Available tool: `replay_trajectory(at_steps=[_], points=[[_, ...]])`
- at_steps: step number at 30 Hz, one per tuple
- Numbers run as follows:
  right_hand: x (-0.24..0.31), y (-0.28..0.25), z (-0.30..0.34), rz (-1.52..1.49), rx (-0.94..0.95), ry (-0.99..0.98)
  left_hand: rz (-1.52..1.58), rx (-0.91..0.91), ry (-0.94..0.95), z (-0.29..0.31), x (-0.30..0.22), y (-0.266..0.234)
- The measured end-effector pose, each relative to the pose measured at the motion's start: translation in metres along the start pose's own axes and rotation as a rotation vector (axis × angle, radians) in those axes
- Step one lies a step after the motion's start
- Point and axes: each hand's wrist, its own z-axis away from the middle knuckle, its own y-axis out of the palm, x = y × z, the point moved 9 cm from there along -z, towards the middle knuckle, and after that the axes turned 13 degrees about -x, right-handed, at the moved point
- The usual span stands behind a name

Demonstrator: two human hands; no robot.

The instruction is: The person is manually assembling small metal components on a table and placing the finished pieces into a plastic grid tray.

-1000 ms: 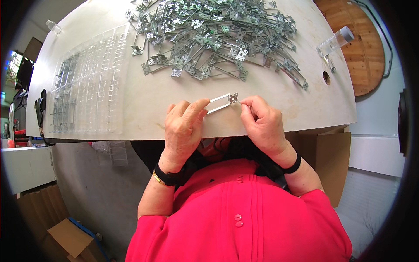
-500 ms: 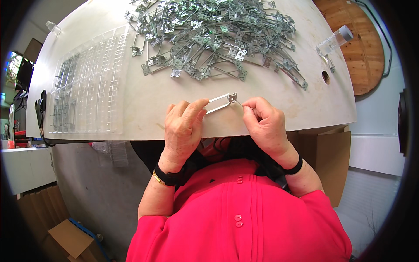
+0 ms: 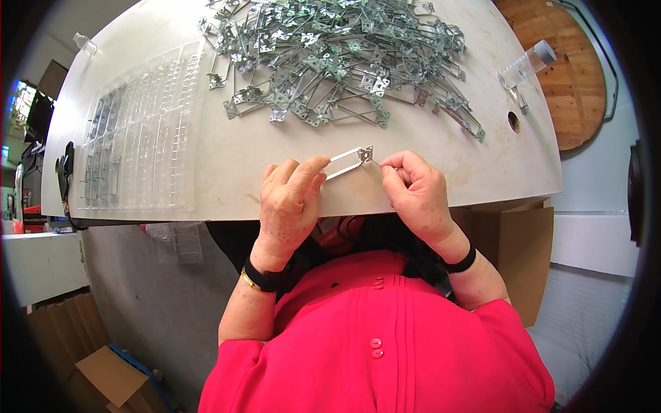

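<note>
My left hand (image 3: 289, 203) is closed on a metal bracket (image 3: 345, 160) near the table's front edge. Two slim parallel rods of the bracket run right from my fingertips to a small plate with holes. On its right, my right hand (image 3: 415, 195) pinches a thin piece like a pin or wire (image 3: 376, 164), whose left end meets the plate. Its other end is hidden in my fingers, so I cannot make out its exact kind. Beyond both hands lies a big heap of similar metal brackets (image 3: 330, 58).
Left on the table (image 3: 231, 165), a clear plastic compartment tray (image 3: 155, 131) holds metal parts in its left columns. Black-handled scissors (image 3: 66, 168) lie by the left edge. A clear bottle (image 3: 527, 65) lies at the right, near a round hole. A cardboard box (image 3: 509, 255) stands below.
My right hand has shifted very slightly left and up, toward the bracket's plate. The left hand and the bracket stay almost where they were.
</note>
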Motion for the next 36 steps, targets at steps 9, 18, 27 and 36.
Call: replay_trajectory(at_steps=[9, 18, 27, 36], points=[[-0.005, 0.002, 0.000, -0.049, 0.002, 0.051, 0.009, -0.002, 0.004, 0.000, -0.001, 0.000], [-0.007, 0.003, -0.001, -0.083, 0.016, 0.108, 0.013, 0.012, -0.002, -0.001, -0.001, 0.000], [-0.013, 0.004, -0.002, -0.120, 0.026, 0.163, 0.016, 0.016, -0.004, 0.000, -0.001, 0.000], [-0.013, 0.006, -0.003, -0.132, 0.036, 0.174, 0.022, 0.022, 0.001, 0.000, -0.002, 0.001]])
